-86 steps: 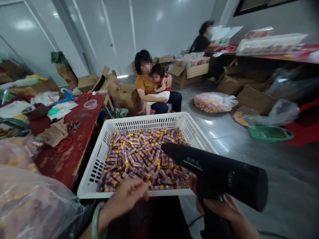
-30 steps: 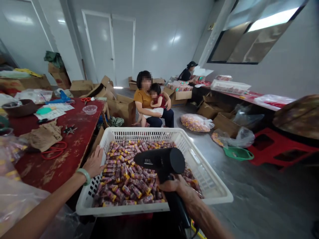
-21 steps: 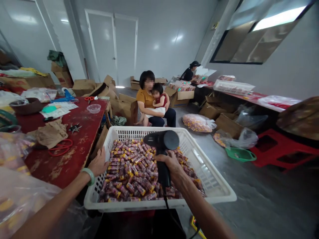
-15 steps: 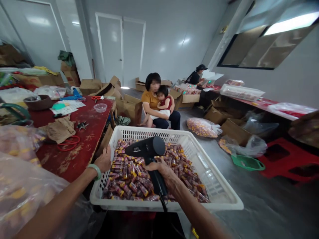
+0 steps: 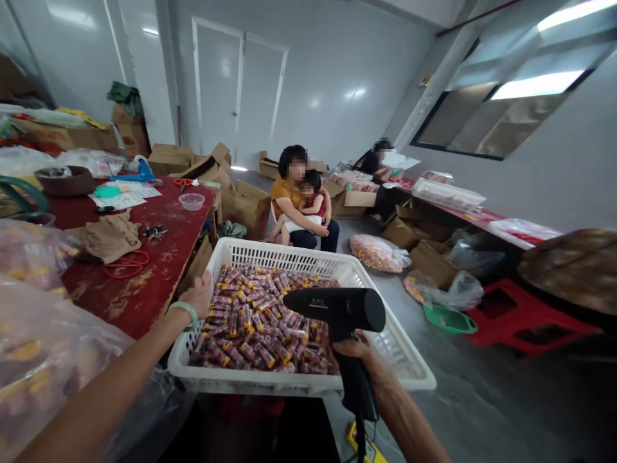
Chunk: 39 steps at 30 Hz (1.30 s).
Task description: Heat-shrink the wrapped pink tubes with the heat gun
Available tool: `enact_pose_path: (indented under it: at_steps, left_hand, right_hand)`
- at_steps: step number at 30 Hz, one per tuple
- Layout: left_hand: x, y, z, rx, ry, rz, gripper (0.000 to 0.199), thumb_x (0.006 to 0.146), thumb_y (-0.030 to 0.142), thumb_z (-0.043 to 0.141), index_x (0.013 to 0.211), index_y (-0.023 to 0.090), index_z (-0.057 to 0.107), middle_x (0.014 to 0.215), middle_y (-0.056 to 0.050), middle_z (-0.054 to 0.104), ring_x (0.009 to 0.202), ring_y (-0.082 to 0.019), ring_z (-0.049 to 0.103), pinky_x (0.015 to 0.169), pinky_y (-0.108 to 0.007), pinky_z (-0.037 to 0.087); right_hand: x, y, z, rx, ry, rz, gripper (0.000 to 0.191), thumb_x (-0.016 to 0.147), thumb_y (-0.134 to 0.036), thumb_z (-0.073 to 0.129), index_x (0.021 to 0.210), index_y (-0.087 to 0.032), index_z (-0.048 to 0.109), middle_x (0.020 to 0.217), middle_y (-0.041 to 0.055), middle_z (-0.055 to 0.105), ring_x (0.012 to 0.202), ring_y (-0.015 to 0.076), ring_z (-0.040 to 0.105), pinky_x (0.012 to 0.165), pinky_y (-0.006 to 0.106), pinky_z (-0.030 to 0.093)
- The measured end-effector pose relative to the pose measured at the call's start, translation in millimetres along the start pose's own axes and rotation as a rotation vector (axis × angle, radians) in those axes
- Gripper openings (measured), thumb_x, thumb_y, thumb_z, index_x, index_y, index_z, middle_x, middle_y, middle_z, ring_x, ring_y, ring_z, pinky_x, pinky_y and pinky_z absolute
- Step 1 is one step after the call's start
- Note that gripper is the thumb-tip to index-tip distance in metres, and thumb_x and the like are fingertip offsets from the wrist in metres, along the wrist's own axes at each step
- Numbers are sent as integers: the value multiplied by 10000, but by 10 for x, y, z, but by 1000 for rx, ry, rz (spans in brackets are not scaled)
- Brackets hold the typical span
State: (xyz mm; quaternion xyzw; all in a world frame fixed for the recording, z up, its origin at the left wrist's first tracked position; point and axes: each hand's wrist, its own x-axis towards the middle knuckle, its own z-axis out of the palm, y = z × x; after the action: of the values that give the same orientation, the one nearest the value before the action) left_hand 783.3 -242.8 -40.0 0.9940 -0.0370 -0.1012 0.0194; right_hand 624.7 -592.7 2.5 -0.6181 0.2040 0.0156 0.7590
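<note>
The right hand (image 5: 355, 352) is gripping a black plastic hair dryer (image 5: 337, 308), aiming it just above small wrapped red-and-yellow tubes (image 5: 255, 328) in a white plastic basket (image 5: 299, 383), while the open left hand (image 5: 196, 301) is resting on the rim.

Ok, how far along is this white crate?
Possibly done: a clear plastic bag of wrapped tubes lies filled on the floor. In hand: the right hand grips a black hair dryer above the crate, and the left hand touches the white plastic crate. Left: the crate is well filled with purple-and-gold wrapped tubes.
</note>
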Motion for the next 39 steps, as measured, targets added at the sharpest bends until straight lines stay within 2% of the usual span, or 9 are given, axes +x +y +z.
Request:
enact_pose_path:
  at_steps: [5,10,12,15,17,22,27,32,39]
  left_hand:
    - [-8,46,-5,32,11,-56,1015,625,92,579,1466,73,11,1248,-247,383,1043,-356,587,829,-421,484]
    - [-8,57,-15,46,11,-64,1017,612,114,552,1467,64,4,1243,-236,392,1025,-344,596,817,-433,492]
    - [-13,58,-19,52,16,-65,1022,606,118,543,1468,66,-3,1248,-237,394,1028,-336,596,815,-429,493]
    - [-9,57,-9,57,22,-73,1026,596,114,544,1467,59,4,1251,-250,394,1026,-339,597,805,-427,497]
    - [-1,53,6,62,23,-72,1025,596,109,551,1468,58,15,1262,-259,382,1032,-346,595,813,-429,494]
    - [-7,44,12,83,34,-57,997,642,132,563,1469,64,11,1270,-265,366,1034,-353,591,836,-424,482]
    - [-32,45,-11,98,29,-36,982,647,153,554,1462,42,19,1227,-254,401,1009,-351,602,805,-419,492]
    - [-1,24,17,91,36,-25,1006,632,168,557,1464,54,3,1244,-262,405,1012,-344,601,810,-420,488]
    - [-21,41,-3,94,36,-33,972,667,137,564,1462,46,13,1228,-246,398,1005,-349,601,810,-408,491]
  right_hand:
    - [-303,41,-256,-111,98,-3,352,560,-246,745,870,-155,604,651,-10,618,498,143,537,451,247,423]
    - [-650,5,-535,-109,-150,116,323,531,-331,695,783,-133,655,674,23,618,458,127,509,444,247,400]
    - [-703,-49,-655,-149,-57,89,327,538,-351,714,782,-140,659,649,16,607,470,134,512,457,250,405]
    - [-730,-146,-837,-282,190,1,320,552,-371,751,762,-149,654,625,10,593,545,158,531,502,258,423]
    - [-768,-190,-919,-352,241,-19,332,539,-393,763,733,-147,653,621,15,585,564,169,528,505,265,423]
    - [-939,-179,-936,-204,91,29,303,544,-358,761,742,-144,678,689,20,585,530,143,505,483,258,410]
    - [-980,-67,-956,-257,205,37,315,541,-370,761,746,-149,670,701,34,596,567,170,523,504,273,431]
    - [-976,-8,-990,-203,121,22,288,569,-366,755,742,-156,660,674,12,575,542,160,508,498,271,416]
    - [-1001,-59,-1007,-212,193,47,317,572,-365,787,774,-142,690,682,16,595,546,155,532,500,258,425]
